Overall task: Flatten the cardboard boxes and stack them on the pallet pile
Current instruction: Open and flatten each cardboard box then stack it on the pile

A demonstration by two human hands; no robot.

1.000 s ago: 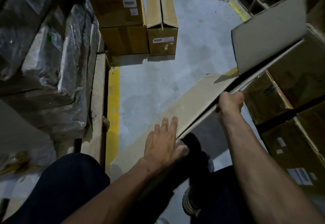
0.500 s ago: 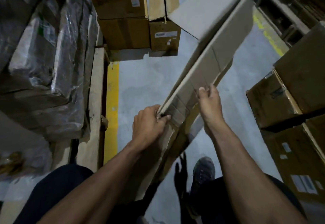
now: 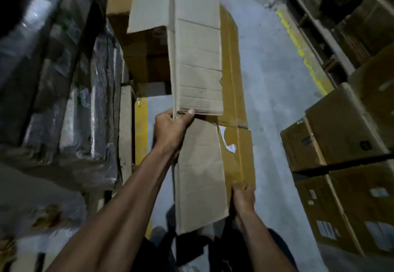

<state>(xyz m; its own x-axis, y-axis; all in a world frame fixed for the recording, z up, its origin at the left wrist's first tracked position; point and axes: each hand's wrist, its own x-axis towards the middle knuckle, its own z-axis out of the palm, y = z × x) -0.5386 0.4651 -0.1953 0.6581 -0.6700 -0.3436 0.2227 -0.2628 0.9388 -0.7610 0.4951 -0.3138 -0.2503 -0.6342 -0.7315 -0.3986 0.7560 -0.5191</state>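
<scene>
A flattened cardboard box [image 3: 200, 62] stands almost upright in front of me, its long panels running from the top of the view down to my knees. My left hand [image 3: 170, 130] grips its left edge at mid-height, thumb lying across a folded flap. My right hand [image 3: 243, 199] holds the lower right edge, fingers curled round the brown outer panel [image 3: 236, 143], which carries a torn white label. The pallet pile is not clearly visible.
Plastic-wrapped goods [image 3: 64, 101] on a wooden pallet [image 3: 125, 130] fill the left side. Brown boxes [image 3: 341, 143] are stacked on the right, more boxes [image 3: 136, 58] stand behind the cardboard. A yellow floor line [image 3: 140, 130] runs along the pallet; grey concrete floor [image 3: 273, 101] lies between.
The cardboard has swung from a low slant across the floor up to nearly vertical. My left hand went from pressing flat to gripping the edge. My right hand slid down to the lower right edge.
</scene>
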